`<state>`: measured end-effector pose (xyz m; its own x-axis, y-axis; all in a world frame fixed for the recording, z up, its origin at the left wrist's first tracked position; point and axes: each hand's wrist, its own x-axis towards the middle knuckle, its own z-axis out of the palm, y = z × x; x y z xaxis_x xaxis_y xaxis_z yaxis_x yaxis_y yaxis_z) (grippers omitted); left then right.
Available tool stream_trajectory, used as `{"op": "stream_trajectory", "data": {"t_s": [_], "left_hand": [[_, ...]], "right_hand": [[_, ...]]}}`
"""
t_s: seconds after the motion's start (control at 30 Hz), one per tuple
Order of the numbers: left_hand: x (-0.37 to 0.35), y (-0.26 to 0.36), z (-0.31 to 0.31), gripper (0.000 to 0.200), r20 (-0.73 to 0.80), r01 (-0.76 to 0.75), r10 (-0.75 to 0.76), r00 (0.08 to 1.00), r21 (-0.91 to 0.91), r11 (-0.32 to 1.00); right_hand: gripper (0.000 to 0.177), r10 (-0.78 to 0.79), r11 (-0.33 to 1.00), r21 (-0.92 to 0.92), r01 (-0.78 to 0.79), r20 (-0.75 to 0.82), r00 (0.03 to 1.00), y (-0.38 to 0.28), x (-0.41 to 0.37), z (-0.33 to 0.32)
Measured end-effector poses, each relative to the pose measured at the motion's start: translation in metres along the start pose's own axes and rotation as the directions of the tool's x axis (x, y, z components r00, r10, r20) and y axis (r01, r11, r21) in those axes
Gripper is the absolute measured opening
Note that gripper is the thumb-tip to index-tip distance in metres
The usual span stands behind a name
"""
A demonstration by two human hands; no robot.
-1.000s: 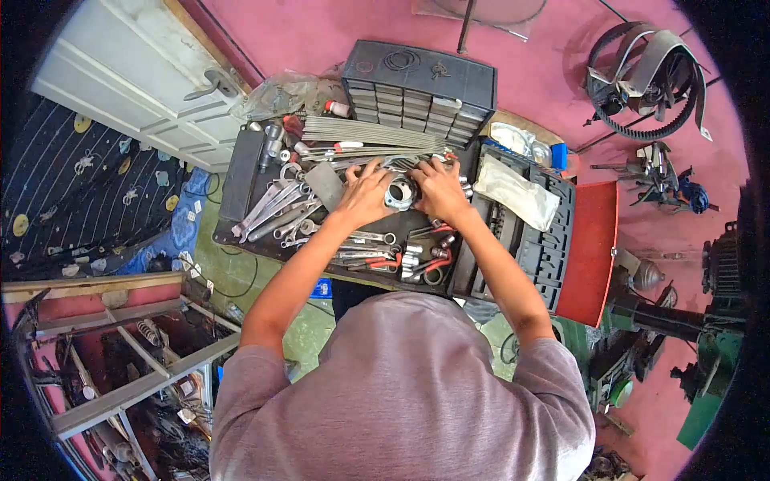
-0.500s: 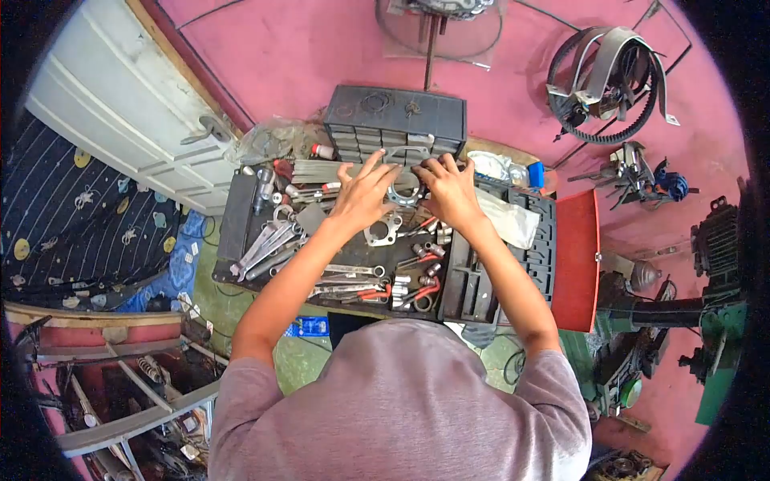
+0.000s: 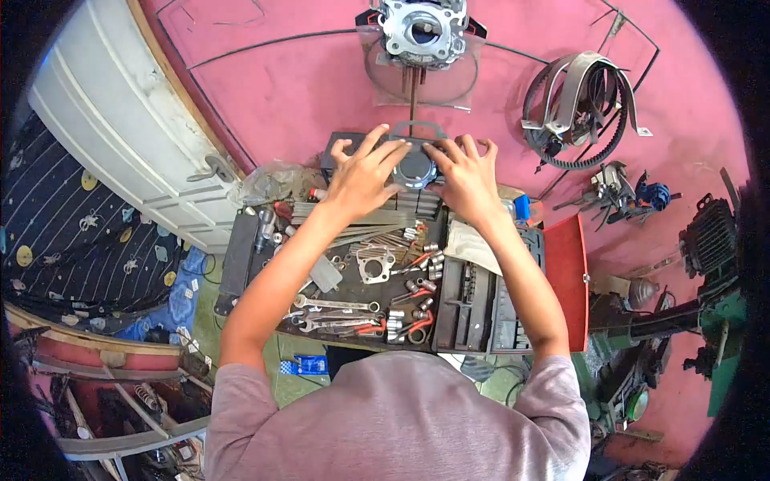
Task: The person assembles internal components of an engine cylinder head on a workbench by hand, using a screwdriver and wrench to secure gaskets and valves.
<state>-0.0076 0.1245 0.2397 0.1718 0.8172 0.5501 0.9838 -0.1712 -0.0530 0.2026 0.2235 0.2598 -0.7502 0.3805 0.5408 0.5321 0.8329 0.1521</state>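
Note:
Both my hands hold a thin metal gasket [image 3: 414,187] up over the table, its large round hole framing the dark organizer behind. My left hand [image 3: 358,180] grips the gasket's left side between fingertips and thumb. On the opposite side, my right hand [image 3: 467,180] pinches the edge, its other fingers raised. Below them a second, pale gasket [image 3: 371,279] lies among the tools. Straight ahead, an engine cylinder block [image 3: 396,34] sits on a stand, its bore facing me.
A small-drawer organizer [image 3: 341,146] stands at the table's back. Combination wrenches [image 3: 337,304], sockets [image 3: 395,324] and red-handled tools crowd the tabletop. An open red toolbox [image 3: 566,280] is on the right. A drive belt [image 3: 529,112] hangs on the pink wall.
My view has tilted up, bringing the cylinder block into fuller sight. Both hands have lifted the gasket higher, from near the drawer fronts to in front of the organizer's top.

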Motion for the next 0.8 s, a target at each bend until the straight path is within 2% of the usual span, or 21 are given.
{"op": "stream_trajectory", "data": {"t_s": [0.2,0.4,0.6,0.8], "left_hand": [[0.036,-0.006,-0.035,0.081,-0.114,-0.029,0.039,0.993,0.089,0.996],[0.065,-0.012,-0.068,0.080,-0.193,-0.068,0.100,0.976,0.167,0.984],[0.101,-0.023,-0.099,0.078,-0.307,-0.109,0.192,0.932,0.266,0.958],[0.131,-0.029,-0.121,0.075,-0.366,-0.082,0.200,0.909,0.314,0.946]], "right_hand": [[0.071,-0.022,0.999,-0.052,0.014,-0.151,0.988,0.014,0.028,-0.036],[0.071,-0.062,0.994,-0.102,0.040,-0.223,0.973,0.027,0.051,-0.068],[0.071,-0.084,0.982,-0.186,0.019,-0.347,0.934,0.038,0.079,-0.100],[0.065,-0.099,0.979,-0.203,0.009,-0.440,0.893,0.050,0.111,-0.114]]}}
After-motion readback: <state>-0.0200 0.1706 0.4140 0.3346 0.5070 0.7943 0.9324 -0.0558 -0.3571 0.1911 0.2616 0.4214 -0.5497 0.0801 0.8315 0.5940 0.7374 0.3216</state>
